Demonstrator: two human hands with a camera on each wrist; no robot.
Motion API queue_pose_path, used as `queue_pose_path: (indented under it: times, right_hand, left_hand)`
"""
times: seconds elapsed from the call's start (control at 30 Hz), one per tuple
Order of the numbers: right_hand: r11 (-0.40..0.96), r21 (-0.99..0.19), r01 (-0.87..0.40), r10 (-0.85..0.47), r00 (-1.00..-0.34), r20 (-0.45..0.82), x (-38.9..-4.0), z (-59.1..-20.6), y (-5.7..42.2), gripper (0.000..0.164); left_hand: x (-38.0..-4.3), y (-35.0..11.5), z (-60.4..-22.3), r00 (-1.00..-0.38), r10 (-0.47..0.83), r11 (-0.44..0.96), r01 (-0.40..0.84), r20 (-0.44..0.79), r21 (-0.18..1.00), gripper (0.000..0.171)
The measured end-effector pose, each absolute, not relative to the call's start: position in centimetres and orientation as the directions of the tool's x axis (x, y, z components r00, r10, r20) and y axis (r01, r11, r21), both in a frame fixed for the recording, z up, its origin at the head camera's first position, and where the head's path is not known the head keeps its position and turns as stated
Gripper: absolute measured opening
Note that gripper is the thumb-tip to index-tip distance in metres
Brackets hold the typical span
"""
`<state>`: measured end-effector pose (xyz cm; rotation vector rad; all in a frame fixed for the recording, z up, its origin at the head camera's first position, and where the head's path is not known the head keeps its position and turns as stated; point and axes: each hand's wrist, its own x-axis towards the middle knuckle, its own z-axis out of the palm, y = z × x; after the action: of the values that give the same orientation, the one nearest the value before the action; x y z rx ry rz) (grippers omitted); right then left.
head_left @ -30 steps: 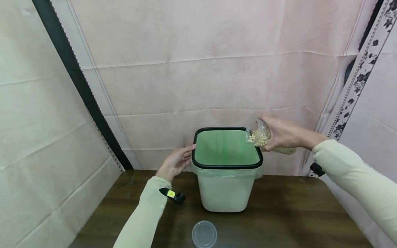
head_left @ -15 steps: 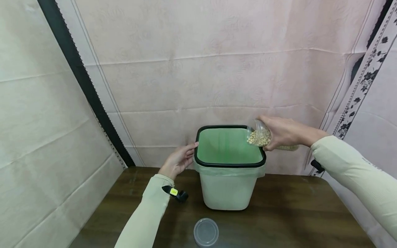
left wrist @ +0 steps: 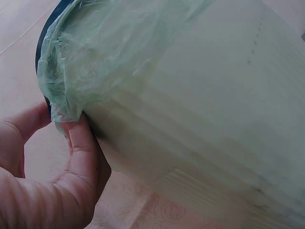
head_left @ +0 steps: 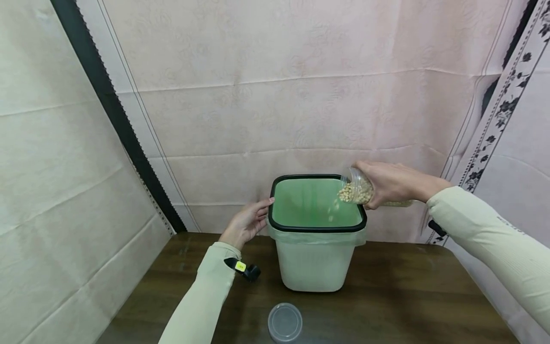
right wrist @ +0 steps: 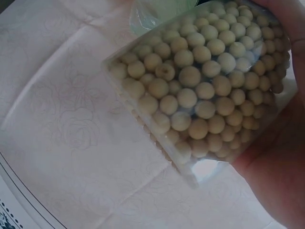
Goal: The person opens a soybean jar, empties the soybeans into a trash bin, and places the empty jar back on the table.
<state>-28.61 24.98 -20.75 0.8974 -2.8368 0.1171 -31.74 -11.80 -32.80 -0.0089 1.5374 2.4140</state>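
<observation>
A pale green trash bin (head_left: 313, 267) with a black rim (head_left: 318, 230) and a thin green liner bag (left wrist: 119, 52) stands upright on the table. My left hand (head_left: 246, 223) pinches the bin's rim at its left side, thumb at the rim and fingers against the overhanging liner. In my right hand (head_left: 393, 184) is a clear jar (right wrist: 200, 86) of round, pale yellow soybeans, gripped around its body. The jar lies nearly level, its uncapped mouth over the bin's right rim. A few soybeans (head_left: 333, 210) show blurred in the air over the green inside. The bin's bottom is hidden.
A round clear lid (head_left: 285, 323) lies on the brown wooden table (head_left: 399, 296) in front of the bin. Pale cloth (head_left: 309, 110) hangs close behind the table and on both sides. A black camera (head_left: 251, 273) sits on the left wrist.
The jar has tipped slightly and soybeans now drop from its mouth into the bin; none were falling before. The left hand keeps its hold on the rim. The view has shifted slightly.
</observation>
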Motion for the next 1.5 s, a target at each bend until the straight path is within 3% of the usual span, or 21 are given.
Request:
queue_pose_path:
  times: [0.2, 0.53, 1.5]
  right_hand:
    - [0.825, -0.016, -0.565, -0.555, -0.815, 0.165, -28.4, -20.5, 25.1, 0.105]
    - [0.840, -0.003, -0.543, -0.536, -0.830, 0.153, -28.0, -20.1, 25.2, 0.109]
    - [0.833, 0.027, -0.553, -0.552, -0.824, 0.133, -27.8, -19.7, 25.0, 0.106]
  left_hand:
    - [-31.7, -11.8, -32.9, -0.963, 0.221, -0.403, -0.234, -0.153, 0.885, 0.009]
    - [-31.6, -11.7, -32.9, -0.965, 0.217, -0.381, -0.220, -0.144, 0.898, 0.026]
    - [-31.9, -11.6, -33.2, -0.968, 0.208, -0.401, -0.216, -0.141, 0.890, 0.014]
